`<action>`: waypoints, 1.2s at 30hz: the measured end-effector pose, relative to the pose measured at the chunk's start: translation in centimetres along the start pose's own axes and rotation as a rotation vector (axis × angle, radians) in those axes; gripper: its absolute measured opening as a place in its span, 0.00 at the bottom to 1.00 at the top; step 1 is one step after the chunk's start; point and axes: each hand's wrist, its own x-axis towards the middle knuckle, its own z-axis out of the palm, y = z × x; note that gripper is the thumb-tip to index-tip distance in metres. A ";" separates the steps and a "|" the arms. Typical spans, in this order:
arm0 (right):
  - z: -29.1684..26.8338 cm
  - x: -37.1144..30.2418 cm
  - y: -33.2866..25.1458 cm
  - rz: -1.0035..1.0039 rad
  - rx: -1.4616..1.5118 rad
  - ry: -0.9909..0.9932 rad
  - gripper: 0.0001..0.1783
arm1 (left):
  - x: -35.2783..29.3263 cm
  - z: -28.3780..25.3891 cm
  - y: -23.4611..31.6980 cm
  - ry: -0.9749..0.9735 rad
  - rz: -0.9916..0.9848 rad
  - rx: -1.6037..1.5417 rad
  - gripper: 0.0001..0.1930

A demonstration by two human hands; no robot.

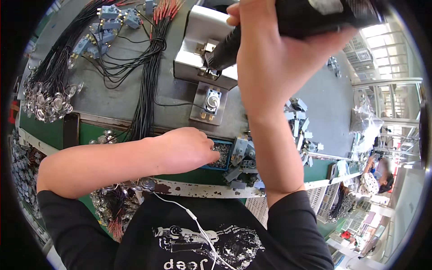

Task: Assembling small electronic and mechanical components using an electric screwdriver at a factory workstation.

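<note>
A black electric screwdriver (288, 22) is gripped in my right hand (270, 67), raised over the bench. The tool's narrow end points down and left to a shiny metal block fixture (204, 33), meeting it near some brass-coloured parts. In front of the block, a grey switch-like part (213, 100) with a round silver top and brass terminals sits on a small metal plate (198, 112); a black wire runs left from it. My left hand (191, 150) reaches into a blue tray (230, 148) of small metal screws. Its fingers are curled together, and what they pinch is hidden.
Bundled black wires (146, 94) with red ends lie left of the fixture. More grey parts (105, 31) are at the far left, and others (245, 157) crowd beside the tray. Round silver discs (47, 101) hang at the left edge. Another person (375, 177) is at far right.
</note>
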 end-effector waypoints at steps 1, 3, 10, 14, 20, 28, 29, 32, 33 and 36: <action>0.6 -0.6 0.0 0.028 -0.084 0.090 0.37 | 0.0 -0.2 0.0 -0.006 -0.031 -0.068 0.07; 0.8 -0.5 0.9 -0.039 0.070 0.093 0.39 | 0.0 -0.8 -0.3 0.021 -0.037 -0.105 0.08; -0.8 -0.7 -1.3 0.122 -0.080 0.004 0.27 | -1.4 -4.4 -0.8 0.409 -0.159 0.044 0.08; -2.8 -1.1 -2.0 0.144 -0.142 0.019 0.26 | -1.0 -5.0 -2.8 0.581 -0.241 0.109 0.06; -4.8 -2.5 -3.4 0.183 -0.195 -0.001 0.24 | -0.2 -3.1 -3.0 0.550 -0.287 0.157 0.08; -5.2 -3.5 -3.4 0.217 -0.227 -0.037 0.21 | 0.1 -2.5 -3.1 0.625 -0.318 0.119 0.14; -5.4 -3.4 -3.4 0.219 -0.229 -0.045 0.21 | 0.1 -2.6 -3.1 0.623 -0.318 0.111 0.15; -5.4 -3.5 -3.3 0.227 -0.230 -0.073 0.20 | 0.1 -2.8 -2.9 0.585 -0.349 0.099 0.16; -5.2 -3.8 -3.4 0.231 -0.231 -0.082 0.19 | 0.1 -2.8 -2.9 0.586 -0.354 0.100 0.16; -5.3 -3.4 -3.1 0.234 -0.238 -0.107 0.18 | 0.0 -2.6 -2.9 0.606 -0.348 0.114 0.17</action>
